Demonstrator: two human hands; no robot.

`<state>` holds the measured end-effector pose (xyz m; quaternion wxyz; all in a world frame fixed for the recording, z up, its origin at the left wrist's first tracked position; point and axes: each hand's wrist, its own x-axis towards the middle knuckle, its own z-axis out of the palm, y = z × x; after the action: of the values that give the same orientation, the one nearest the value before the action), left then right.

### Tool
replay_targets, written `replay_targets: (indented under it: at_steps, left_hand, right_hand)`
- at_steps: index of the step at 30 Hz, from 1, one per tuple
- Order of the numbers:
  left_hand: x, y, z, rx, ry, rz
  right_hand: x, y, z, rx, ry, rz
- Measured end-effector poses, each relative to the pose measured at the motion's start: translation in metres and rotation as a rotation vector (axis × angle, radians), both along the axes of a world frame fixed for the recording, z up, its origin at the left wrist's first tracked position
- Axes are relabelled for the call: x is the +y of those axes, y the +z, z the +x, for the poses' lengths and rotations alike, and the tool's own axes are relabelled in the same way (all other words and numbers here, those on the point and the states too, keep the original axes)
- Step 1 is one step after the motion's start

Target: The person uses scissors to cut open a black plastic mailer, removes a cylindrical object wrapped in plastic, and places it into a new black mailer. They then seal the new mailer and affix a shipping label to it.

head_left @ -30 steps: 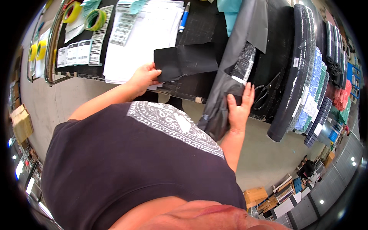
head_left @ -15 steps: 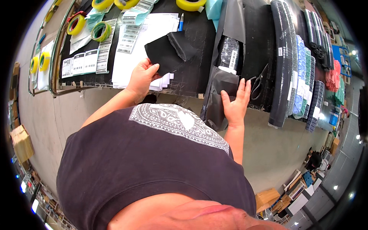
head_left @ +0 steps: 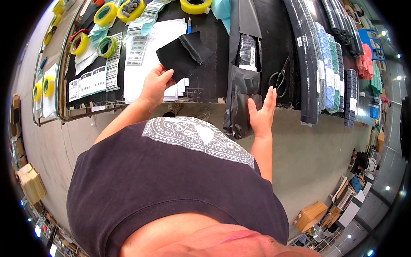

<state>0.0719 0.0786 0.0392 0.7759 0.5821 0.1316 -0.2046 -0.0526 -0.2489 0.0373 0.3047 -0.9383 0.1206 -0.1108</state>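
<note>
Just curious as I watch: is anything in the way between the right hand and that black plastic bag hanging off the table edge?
Nothing visible. The right hand lies flat against the black plastic bag, fingers spread. The scissors lie beside it on the table, not between them.

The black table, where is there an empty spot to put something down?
On the black table, one bare patch lies between the black cloth in the left hand and the grey bag under the right hand. The left end is crowded with tape rolls and label sheets; fabric rolls fill the right.
</note>
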Motion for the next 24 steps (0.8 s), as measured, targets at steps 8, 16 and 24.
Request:
replay_targets:
  at_steps: [8, 16, 24]
  left_hand:
    - [-0.004, -0.040, 0.008, 0.198, -0.057, 0.061]
    - [-0.030, 0.005, -0.003, -1.099, -0.204, 0.923]
    - [-0.197, -0.019, 0.052, -1.281, -0.799, 0.877]
  right_hand:
    - [0.023, -0.005, -0.097, 0.270, -0.193, 0.355]
    - [0.027, 0.029, -0.019, -0.072, 0.144, -0.149]
    - [0.021, 0.022, 0.023, 0.174, -0.134, -0.065]
